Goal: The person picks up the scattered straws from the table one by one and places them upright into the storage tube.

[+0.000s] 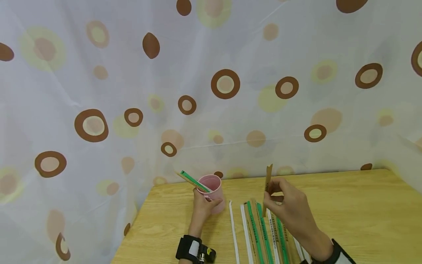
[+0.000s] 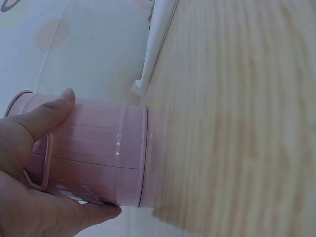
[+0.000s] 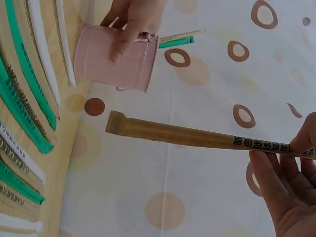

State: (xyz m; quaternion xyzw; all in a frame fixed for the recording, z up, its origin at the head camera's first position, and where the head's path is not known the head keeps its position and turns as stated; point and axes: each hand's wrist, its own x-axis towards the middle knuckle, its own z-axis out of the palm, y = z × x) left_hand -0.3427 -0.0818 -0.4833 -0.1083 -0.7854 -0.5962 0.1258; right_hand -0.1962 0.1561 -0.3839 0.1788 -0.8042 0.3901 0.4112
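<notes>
My left hand (image 1: 201, 207) holds a pink mug (image 1: 219, 195) that stands upright on the table. In the left wrist view the thumb and fingers lie around the mug (image 2: 101, 136) beside its handle. A green-wrapped straw (image 1: 192, 180) and a brown one lean out of the mug's mouth to the left. My right hand (image 1: 293, 209) pinches a brown paper-wrapped straw (image 1: 268, 176) between thumb and fingers, held upright above the row. Dark printing shows on this straw (image 3: 177, 134) in the right wrist view. Below lie several wrapped straws, among them a green one (image 1: 255, 233).
A white-wrapped straw (image 1: 233, 231) lies apart at the row's left, close to the mug. The wooden table (image 1: 356, 212) reaches back to a dotted cloth (image 1: 254, 110), which hangs behind it and along the left side.
</notes>
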